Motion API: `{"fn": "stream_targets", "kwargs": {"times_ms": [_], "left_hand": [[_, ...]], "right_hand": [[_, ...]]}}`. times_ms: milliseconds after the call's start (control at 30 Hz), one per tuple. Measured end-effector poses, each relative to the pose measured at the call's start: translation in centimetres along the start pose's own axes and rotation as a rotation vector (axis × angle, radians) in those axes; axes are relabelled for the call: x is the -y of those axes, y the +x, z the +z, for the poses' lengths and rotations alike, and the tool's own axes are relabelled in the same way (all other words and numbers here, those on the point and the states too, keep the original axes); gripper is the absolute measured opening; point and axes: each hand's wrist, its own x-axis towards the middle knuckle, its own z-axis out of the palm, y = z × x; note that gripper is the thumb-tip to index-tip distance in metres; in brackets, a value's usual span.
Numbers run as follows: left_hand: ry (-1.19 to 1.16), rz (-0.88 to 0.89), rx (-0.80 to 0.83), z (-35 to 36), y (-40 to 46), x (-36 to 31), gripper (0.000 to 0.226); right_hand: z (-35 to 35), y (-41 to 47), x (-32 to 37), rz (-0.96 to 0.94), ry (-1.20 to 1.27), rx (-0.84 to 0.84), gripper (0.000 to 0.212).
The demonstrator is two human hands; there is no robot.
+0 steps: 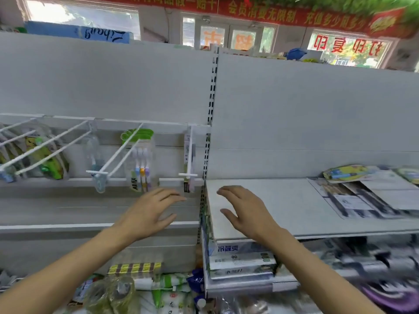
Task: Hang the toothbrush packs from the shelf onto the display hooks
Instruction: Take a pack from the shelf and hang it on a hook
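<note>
Nearest the camera, low in the view, lie bagged goods and stacked toothpaste boxes (242,264) on the lower shelves, much of it blurred. Above them both bare forearms reach forward. The left hand (149,214) hovers with its fingers (172,197) loosely spread and gripping nothing, just below the hooks. The right hand (243,211) is likewise relaxed and empty, fingers extended, held above the near left part of the white shelf (272,200); whether it touches the shelf I cannot tell.

Farther right on that shelf lie the flat toothbrush packs (353,200), overlapping one another, well apart from both hands. A yellow and blue pack (347,173) lies behind them near the back panel.

To the left, white display hooks (118,155) jut out from a rail. One carries a green-topped toothbrush pack (140,159) with coloured handles; the rightmost hook (189,174) holds a thin pack seen edge-on. Hooks at far left bear what seem to be green and yellow packs (45,159).

Beyond the grey back panel (294,109) are windows and a red banner (272,14).
</note>
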Motion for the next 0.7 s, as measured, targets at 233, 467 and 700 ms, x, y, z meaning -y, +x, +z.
{"fn": "stream_targets", "kwargs": {"times_ms": [233, 467, 700], "left_hand": [[-0.036, 0.08, -0.03, 3.2, 7.4, -10.8, 0.045], [-0.076, 0.107, -0.05, 7.4, 15.5, -21.3, 0.049], [-0.098, 0.146, -0.021, 11.8, 22.5, -28.3, 0.049]], "right_hand": [[-5.5, -8.2, -8.2, 0.013, -0.016, -0.018, 0.047], [-10.8, -16.2, -17.5, 0.048, -0.035, 0.001, 0.05], [-14.1, -22.0, -25.9, 0.12, -0.063, 0.01, 0.05]]}}
